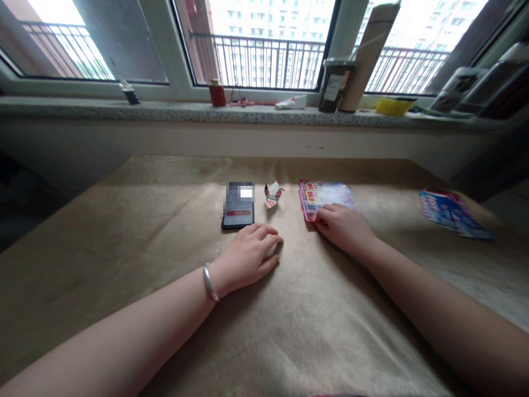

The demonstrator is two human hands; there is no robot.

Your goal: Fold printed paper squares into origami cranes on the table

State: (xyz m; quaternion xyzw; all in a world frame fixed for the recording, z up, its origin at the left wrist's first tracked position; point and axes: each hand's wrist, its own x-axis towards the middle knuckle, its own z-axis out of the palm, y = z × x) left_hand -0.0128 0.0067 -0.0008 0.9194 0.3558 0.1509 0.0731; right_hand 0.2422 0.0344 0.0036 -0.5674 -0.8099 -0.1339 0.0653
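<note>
My left hand [256, 253] rests on the brown tabletop, its fingers curved over a small pale object [271, 249] that is mostly hidden under them. Just beyond its fingertips lies a phone [238, 207] with a lit, partly blurred screen. A folded paper crane [273, 195] stands between the phone and a stack of colourful printed flyers [326, 193]. On the near edge of that stack is my right hand [343, 223], with its fingers bent and closed at the flyers' lower corner. A silver bangle circles my left wrist.
More blue and red flyers [452, 214] lie fanned out at the table's right. Behind the table [124, 220], a stone windowsill [173, 113] carries a red jar [217, 94], a dark lidded container [334, 85], a tall cardboard tube [367, 58] and a yellow item [393, 106].
</note>
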